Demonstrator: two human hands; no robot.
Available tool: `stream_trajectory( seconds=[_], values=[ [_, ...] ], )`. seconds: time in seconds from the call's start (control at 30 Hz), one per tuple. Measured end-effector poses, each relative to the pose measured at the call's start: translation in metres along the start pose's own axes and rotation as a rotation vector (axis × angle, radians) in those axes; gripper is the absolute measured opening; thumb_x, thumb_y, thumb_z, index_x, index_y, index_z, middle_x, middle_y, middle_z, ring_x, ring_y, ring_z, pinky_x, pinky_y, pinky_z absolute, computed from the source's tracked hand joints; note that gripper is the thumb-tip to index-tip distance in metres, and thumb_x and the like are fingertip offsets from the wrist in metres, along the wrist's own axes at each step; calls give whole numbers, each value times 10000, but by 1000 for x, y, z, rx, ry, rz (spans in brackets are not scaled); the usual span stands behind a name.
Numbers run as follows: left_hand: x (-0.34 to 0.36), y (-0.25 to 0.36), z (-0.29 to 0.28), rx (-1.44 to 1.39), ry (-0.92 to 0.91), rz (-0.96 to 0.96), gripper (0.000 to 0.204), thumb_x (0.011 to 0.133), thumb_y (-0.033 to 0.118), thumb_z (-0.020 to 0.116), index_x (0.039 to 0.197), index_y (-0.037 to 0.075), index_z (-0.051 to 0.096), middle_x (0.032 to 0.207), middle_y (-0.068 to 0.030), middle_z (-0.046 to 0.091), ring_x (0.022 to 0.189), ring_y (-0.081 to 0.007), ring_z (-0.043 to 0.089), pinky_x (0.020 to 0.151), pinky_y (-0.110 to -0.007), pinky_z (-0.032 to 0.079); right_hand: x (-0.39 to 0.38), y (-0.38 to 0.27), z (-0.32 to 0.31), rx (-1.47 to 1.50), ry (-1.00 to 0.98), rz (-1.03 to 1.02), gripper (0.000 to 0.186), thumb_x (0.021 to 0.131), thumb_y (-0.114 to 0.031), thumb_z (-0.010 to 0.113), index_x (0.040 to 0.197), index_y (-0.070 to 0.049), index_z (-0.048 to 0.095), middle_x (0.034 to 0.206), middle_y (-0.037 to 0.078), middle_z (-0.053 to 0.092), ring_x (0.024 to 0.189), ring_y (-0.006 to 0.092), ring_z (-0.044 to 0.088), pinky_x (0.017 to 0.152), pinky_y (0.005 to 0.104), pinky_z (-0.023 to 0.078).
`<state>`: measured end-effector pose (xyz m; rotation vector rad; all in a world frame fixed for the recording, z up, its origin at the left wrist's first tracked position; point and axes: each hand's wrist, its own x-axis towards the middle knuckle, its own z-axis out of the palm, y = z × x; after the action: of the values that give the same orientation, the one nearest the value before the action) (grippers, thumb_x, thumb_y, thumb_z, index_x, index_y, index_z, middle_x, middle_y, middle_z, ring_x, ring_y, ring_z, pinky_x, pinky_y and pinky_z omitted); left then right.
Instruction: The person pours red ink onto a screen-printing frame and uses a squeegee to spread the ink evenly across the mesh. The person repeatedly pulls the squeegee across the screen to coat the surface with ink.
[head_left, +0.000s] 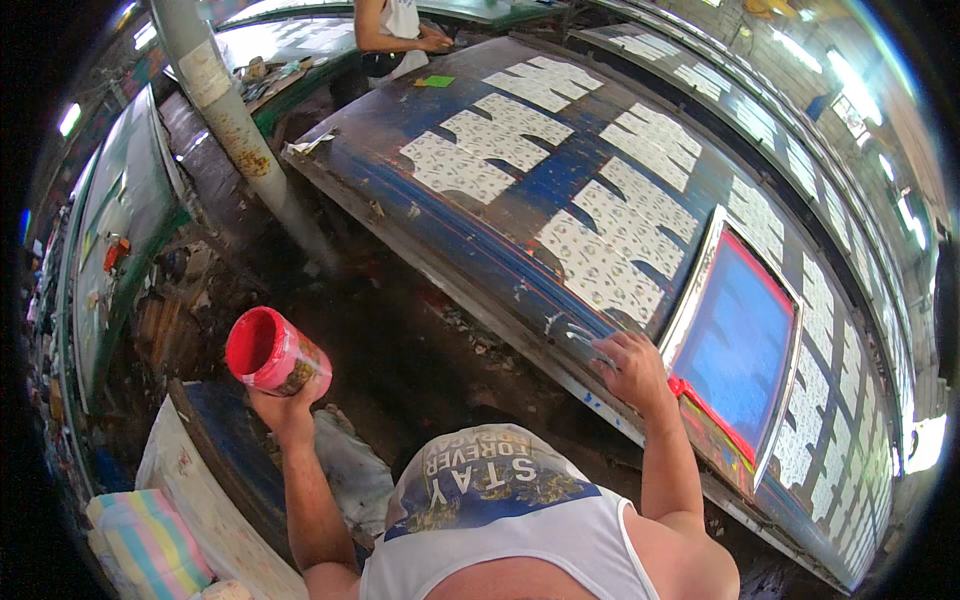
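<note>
White cloth makes up the person's sleeveless top (510, 550) at the near edge, with a folded striped cloth (152, 545) to its left. Just beyond, the left hand (285, 408) has its grip wrapped around the lower part of a red pail (282, 360), held off to the left of the long table (375, 130) and tilted, its mouth toward the far left. Red coats the pail's inner wall (how much lies at the bottom, I cannot tell).

Over on the right, the right hand (632, 368) is at the table's near edge, fingers bent; whether that grip pinches anything or merely curls, I cannot tell. Just beside it, a blue-meshed frame (740, 345) lies on the table, with red paint (712, 421) along its near end.

Farther on, pale patterned pieces (605, 268) lie in rows. Judging by this, the laying-out is done and some printing too, since small motifs show; whether the red has gone onto any piece is too fine to make out, so what remains is uncertain.

At the far left stands a worn pillar (235, 115); at the far end, near a green slip (434, 81), is a co-worker (398, 28).
</note>
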<state>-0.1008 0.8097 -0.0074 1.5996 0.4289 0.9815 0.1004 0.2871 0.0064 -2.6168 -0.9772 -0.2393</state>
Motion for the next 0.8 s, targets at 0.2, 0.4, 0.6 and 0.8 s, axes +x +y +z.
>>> stream_trajectory(
  seconds=[0.2,0.4,0.6,0.8],
  values=[
    [72,-31,2,-66,-4,53,968,714,64,955,1577,-7,520,1517,-132,639,1376,-279,643,1218,-454,493,111,1,44,59,-25,-130,283,902,-191,846,1169,-109,798,1028,116,766,999,363,738,911,494,587],
    [184,-55,32,-17,-70,49,935,710,54,944,1557,2,552,1493,-115,650,1367,-276,647,1208,-448,499,234,-14,87,152,15,-201,264,930,-224,830,1165,-110,788,1023,107,758,1000,361,732,908,497,587],
    [288,-103,72,-84,-131,-23,947,696,42,943,1558,19,550,1475,-89,654,1345,-259,659,1187,-456,520,320,-34,121,94,-138,-250,250,939,-212,841,1166,-112,810,1030,98,781,1000,362,740,904,491,590],
    [393,-166,135,-161,-269,-17,975,700,57,989,1569,55,547,1460,-64,655,1309,-246,667,1152,-441,541,361,-53,139,49,-28,-112,275,928,-246,829,1176,-131,797,1047,98,775,985,354,739,906,503,581]
  ],
)
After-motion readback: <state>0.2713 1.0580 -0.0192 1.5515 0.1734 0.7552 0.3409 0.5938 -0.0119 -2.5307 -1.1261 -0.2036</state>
